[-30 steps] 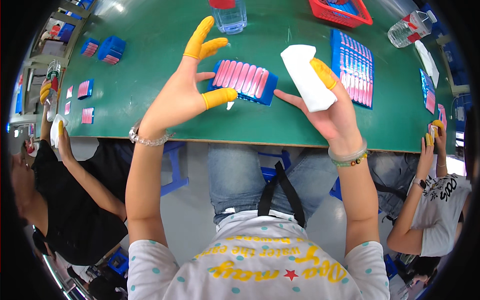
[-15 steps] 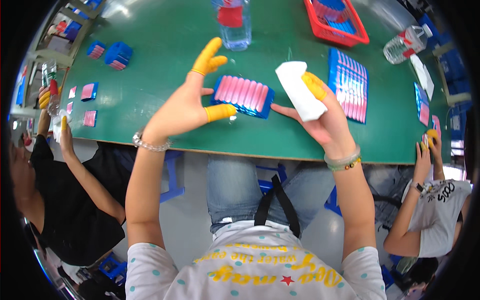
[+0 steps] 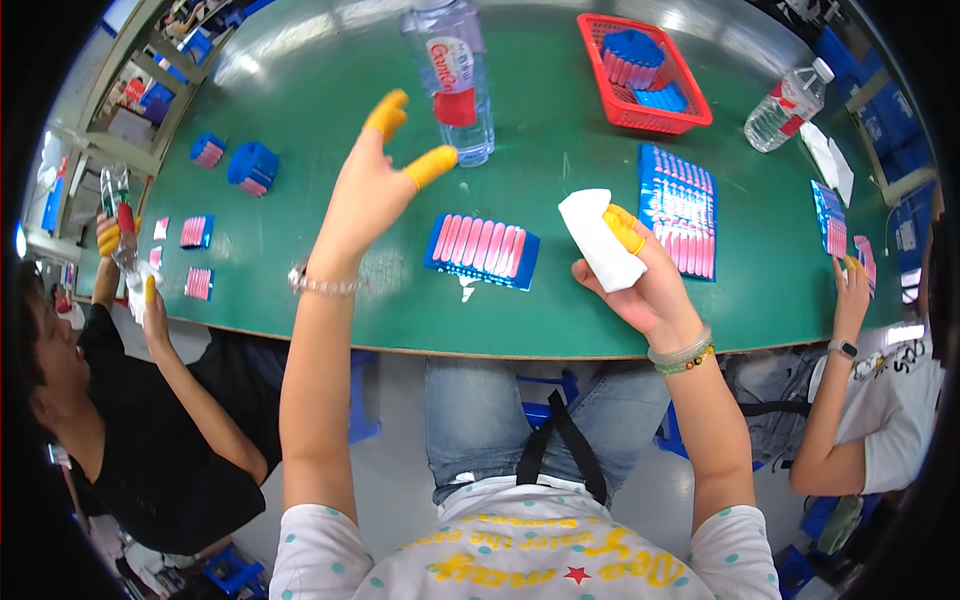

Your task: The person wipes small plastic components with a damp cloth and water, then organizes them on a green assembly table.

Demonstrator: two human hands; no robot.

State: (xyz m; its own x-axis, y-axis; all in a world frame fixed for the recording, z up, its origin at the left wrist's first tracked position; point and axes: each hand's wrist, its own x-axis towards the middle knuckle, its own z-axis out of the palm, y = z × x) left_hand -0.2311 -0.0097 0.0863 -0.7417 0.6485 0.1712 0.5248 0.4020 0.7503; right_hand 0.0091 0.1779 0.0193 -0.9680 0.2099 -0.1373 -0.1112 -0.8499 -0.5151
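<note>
My left hand (image 3: 370,195) is raised over the table beside an upright clear water bottle (image 3: 477,140). Its fingers and thumb, capped in yellow finger cots, are spread apart with nothing between them. The thumb tip overlaps the bottle's edge; whether it touches I cannot tell. My right hand (image 3: 658,295) grips a folded white tissue (image 3: 600,245) between yellow-capped fingers and thumb. Between the hands, a blue sheet with a row of pink rounded strips (image 3: 482,250) lies flat on the green table, a small white scrap or glint at its near edge.
A larger blue-and-pink sheet (image 3: 678,215) lies right of the tissue. Behind it stands a red basket (image 3: 655,122) with similar pieces. Another bottle (image 3: 788,108) is at far right. Blue-and-pink rolls (image 3: 252,168) stand at left. Co-workers sit on both sides, their hands at the table.
My left hand has left the small blue-and-pink sheet and moved up toward the bottle. My right hand, still with the tissue, has drawn away from that sheet. The view has shifted slightly.
</note>
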